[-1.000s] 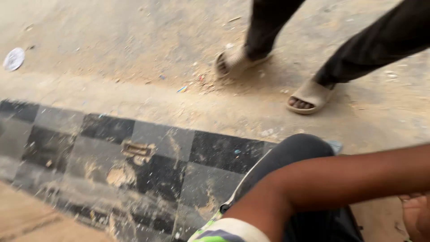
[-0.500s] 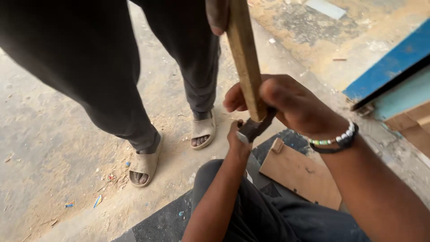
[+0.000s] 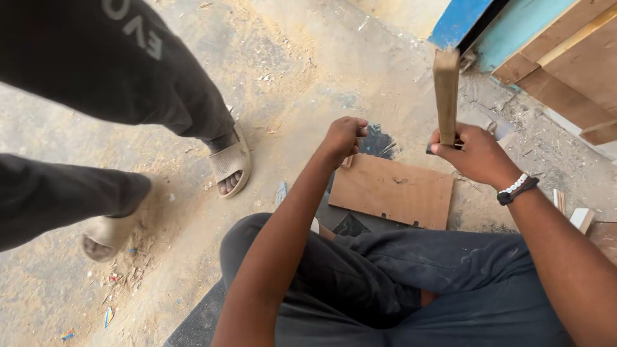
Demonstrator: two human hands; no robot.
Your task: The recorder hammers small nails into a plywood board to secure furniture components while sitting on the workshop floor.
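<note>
My right hand [image 3: 474, 153], with a beaded bracelet at the wrist, is closed around the lower end of an upright wooden stick [image 3: 445, 90]. A small dark metal part [image 3: 429, 150] shows at its fingers, and I cannot tell what it is. To the left of the stick, my left hand [image 3: 344, 137] is curled into a fist in the air, apart from it. Nothing shows in that fist. Below both hands a flat brown plywood board [image 3: 392, 191] lies on the ground, just past my knees in dark trousers.
Another person in dark trousers and beige sandals [image 3: 230, 164] stands close on the left. A blue board [image 3: 457, 19] and wooden panels [image 3: 565, 64] lean at the top right. Small wood offcuts [image 3: 581, 218] lie at the right on dusty ground.
The view swung from the ground to my hands. Half a second ago both hands were together at the stick's lower end; now my left hand has come away to the left.
</note>
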